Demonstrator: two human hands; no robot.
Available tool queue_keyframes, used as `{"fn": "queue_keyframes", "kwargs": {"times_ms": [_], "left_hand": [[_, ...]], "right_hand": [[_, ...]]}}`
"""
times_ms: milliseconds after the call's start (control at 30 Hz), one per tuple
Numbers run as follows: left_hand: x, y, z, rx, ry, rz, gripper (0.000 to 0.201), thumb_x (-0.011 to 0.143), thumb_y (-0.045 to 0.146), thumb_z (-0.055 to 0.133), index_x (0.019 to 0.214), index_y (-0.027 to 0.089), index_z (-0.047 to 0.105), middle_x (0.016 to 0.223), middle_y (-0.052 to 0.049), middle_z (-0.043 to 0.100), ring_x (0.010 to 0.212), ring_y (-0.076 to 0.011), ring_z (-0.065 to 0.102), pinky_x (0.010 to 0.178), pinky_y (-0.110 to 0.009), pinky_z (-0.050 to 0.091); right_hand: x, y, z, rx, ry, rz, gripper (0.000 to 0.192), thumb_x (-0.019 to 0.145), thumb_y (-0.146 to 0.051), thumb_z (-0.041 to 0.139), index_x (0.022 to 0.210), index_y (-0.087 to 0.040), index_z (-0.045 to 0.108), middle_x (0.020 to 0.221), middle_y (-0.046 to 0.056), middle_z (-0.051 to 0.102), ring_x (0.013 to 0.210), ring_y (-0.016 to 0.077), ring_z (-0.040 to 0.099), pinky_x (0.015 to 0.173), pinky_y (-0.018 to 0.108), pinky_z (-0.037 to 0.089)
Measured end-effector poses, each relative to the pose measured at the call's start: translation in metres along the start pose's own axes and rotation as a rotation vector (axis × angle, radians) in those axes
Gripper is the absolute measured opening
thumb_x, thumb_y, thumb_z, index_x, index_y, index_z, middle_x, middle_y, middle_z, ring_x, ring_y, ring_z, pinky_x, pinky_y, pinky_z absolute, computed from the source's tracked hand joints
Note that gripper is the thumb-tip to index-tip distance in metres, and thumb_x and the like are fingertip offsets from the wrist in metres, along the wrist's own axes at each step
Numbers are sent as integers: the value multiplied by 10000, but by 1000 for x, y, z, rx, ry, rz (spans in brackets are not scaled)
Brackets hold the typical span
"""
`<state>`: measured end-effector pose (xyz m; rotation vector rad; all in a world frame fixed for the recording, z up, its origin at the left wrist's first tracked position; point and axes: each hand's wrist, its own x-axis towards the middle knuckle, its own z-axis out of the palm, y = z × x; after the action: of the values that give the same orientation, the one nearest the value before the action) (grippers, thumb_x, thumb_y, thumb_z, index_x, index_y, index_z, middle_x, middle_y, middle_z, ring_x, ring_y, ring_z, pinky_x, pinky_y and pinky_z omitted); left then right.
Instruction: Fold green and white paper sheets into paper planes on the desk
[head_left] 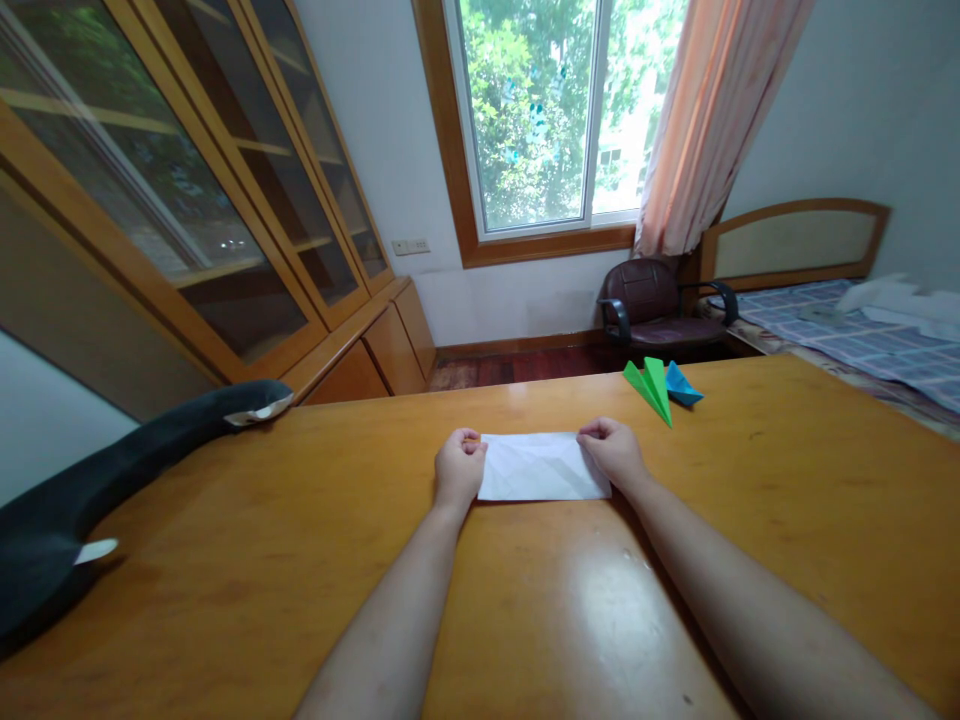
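Observation:
A white sheet of paper (538,467), folded in half and creased, lies flat on the wooden table (300,520) in front of me. My left hand (459,468) pinches its upper left corner. My right hand (611,450) pinches its upper right corner. Both hands rest on the table with fingers curled on the paper's far edge.
A green paper plane (651,386) and a blue folded paper shape (681,385) sit on the table's far right. A dark plush toy (112,470) lies along the left edge. Beyond stand a chair (652,305), a bed (847,330) and glass-door cabinets (187,190).

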<state>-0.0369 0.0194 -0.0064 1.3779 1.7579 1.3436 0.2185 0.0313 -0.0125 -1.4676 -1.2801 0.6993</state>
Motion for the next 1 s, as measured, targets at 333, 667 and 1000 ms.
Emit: {"fn": "queue_keyframes", "kwargs": {"times_ms": [333,667,1000], "left_hand": [[-1,1,0,576,-245,292,248,829,191,512,841,203,760,896,-118,736,855,-252,653,785,-321,445],[-6,4,5,834,-285,342,322,886,160,421,855,159,742,914,-131,637,826,-223,593,755,-315,421],[-10,14,6,1042,-402,418,331,849,46,398,870,141,714,927,-130,659,885,-224,601,784,-311,429]], "right_hand": [[-1,1,6,-283,-61,-70,129,640,-194,558,639,-205,686,664,26,702,665,184,621,619,265,444],[0,4,6,-321,-70,-94,142,658,-182,559,655,-204,699,670,28,705,674,188,629,613,260,438],[0,-1,5,-351,-89,-70,150,653,-179,554,656,-200,703,690,37,709,688,196,635,628,270,439]]}}
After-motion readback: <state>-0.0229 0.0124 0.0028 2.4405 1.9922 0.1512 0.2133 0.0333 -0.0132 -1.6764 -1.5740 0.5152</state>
